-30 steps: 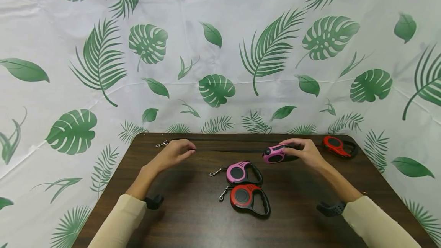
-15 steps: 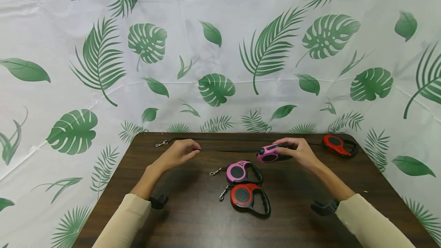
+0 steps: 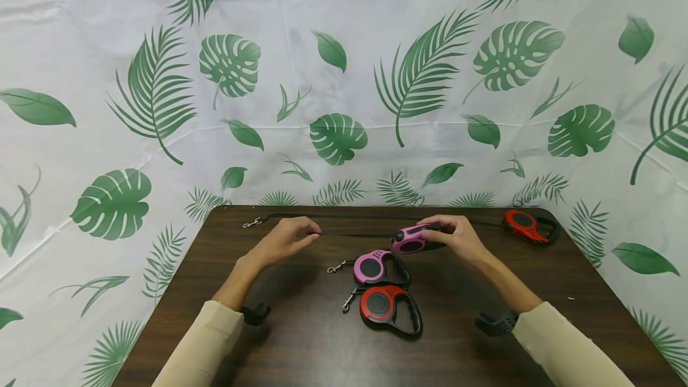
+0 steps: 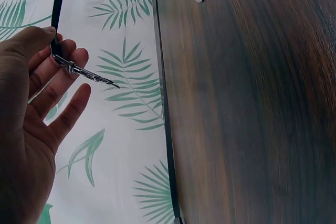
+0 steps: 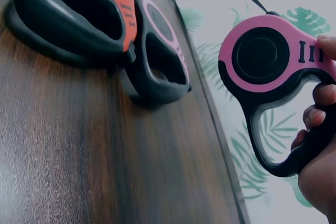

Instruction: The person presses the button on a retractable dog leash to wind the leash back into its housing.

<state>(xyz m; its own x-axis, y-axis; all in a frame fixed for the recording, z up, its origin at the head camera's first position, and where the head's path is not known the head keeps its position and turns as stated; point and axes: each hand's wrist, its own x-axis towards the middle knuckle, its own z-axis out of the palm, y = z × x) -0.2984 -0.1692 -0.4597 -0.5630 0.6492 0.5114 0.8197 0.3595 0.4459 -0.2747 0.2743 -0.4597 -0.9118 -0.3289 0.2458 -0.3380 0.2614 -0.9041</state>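
In the head view my right hand [image 3: 454, 237] holds a pink and black retractable dog leash [image 3: 411, 239] by its handle, above the table. The right wrist view shows the fingers curled round that black grip, with the thumb near the pink top of the leash [image 5: 260, 56]. A black strap [image 3: 362, 236] runs from it, partly drawn out, across to my left hand [image 3: 287, 240]. There the thumb and fingers pinch the strap's end, and its metal snap hook [image 4: 86, 72] lies across the fingers in the left wrist view.
A second pink leash [image 3: 369, 269] and a red leash [image 3: 376, 306] lie side by side mid-table, hooks pointing left. At the far right lies another red leash [image 3: 520, 226]; its strap stretches along the back edge to a hook [image 3: 251, 223]. Leaf-printed cloth [image 3: 344, 88] hangs behind the table.
My hands have drawn closer together: the right one moved left with the pink leash, the left one moved right. The strap between them has become shorter. The leashes on the table stayed put.
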